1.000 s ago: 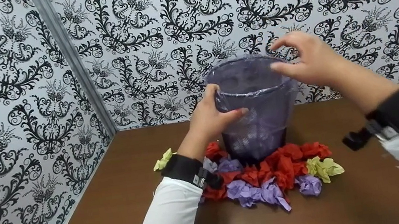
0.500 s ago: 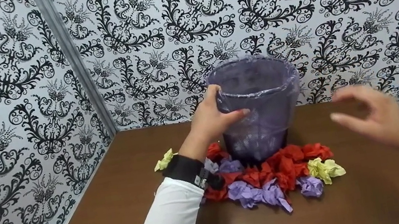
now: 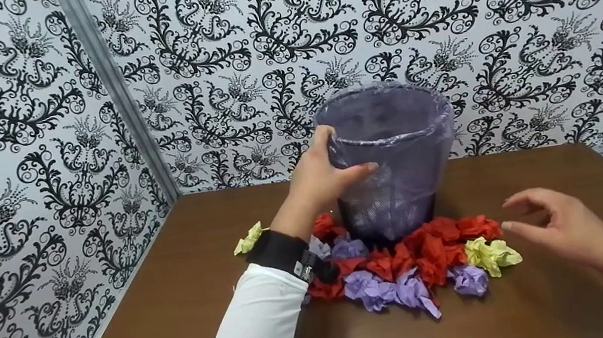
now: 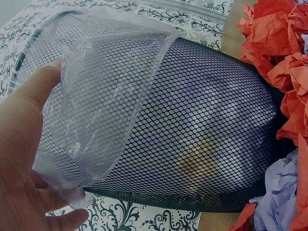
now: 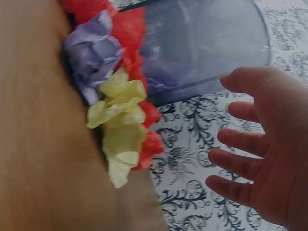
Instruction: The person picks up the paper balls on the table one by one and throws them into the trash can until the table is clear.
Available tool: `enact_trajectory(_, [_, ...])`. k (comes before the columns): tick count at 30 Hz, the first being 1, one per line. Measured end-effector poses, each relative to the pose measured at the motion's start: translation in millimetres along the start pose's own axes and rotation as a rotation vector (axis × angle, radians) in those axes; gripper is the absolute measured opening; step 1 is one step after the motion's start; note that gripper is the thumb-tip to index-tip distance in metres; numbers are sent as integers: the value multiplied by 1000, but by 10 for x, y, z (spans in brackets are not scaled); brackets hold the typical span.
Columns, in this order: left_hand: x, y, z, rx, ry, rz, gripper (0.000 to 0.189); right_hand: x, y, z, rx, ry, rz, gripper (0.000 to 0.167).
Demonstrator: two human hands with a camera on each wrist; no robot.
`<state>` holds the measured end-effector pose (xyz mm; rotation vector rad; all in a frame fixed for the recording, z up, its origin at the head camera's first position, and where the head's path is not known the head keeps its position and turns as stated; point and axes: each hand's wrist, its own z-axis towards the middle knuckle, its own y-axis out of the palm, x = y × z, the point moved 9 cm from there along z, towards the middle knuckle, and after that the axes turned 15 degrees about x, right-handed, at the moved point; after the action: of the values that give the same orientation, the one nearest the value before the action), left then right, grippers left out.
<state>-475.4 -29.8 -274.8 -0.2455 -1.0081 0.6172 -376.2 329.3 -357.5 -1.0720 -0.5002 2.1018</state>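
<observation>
A dark mesh waste bin [image 3: 389,203] stands upright among crumpled paper balls. Its clear plastic liner [image 4: 103,96] is folded over the rim and hangs partway down the outside. My left hand [image 3: 312,176] grips the bin's left side just under the rim, thumb on the front over the liner. Low in the bin, yellowish and pale patches show through the mesh in the left wrist view. To the right, my right hand [image 3: 567,223] is held with fingers loosely spread and nothing in them. Nearest to it lies a yellow crumpled paper [image 3: 492,255], beside a purple one [image 3: 468,280].
Several red crumpled papers [image 3: 435,250] and more purple ones [image 3: 369,291] lie round the bin's front. A lone yellow paper [image 3: 249,239] sits by the left wrist. The brown table [image 3: 178,309] ends at patterned walls [image 3: 216,86] behind and at the sides.
My right hand has moved from the bin's rim out to the right, then down and back in beside the yellow paper. The left hand and bin have stayed in place.
</observation>
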Motion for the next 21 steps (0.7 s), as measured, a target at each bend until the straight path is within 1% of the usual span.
enact_trajectory(2, [-8, 1, 2, 1, -4, -5, 81, 17, 91, -20, -22, -2, -5, 36])
enact_trajectory(5, [-16, -13, 11, 0, -10, -9, 80, 24, 232, -50, -61, -27, -25, 37])
enact_trajectory(9, [-5, -26, 29, -4, -15, -24, 79, 30, 398, -103, -102, -98, -51, 43])
enact_trajectory(12, [-1, -10, 29, -11, -20, -32, 79, 16, 486, -160, -108, -165, -68, 47])
enact_trajectory(15, [-9, 5, 21, -11, -22, -27, 79, 3, 556, -219, -121, -214, -97, 49])
enact_trajectory(19, [-21, 20, 17, -8, -17, -20, 80, 40, 629, -270, -156, -223, -122, 48])
enact_trajectory(21, [-15, 24, 20, 3, 0, -1, 80, 59, 652, -291, -169, -222, -124, 47])
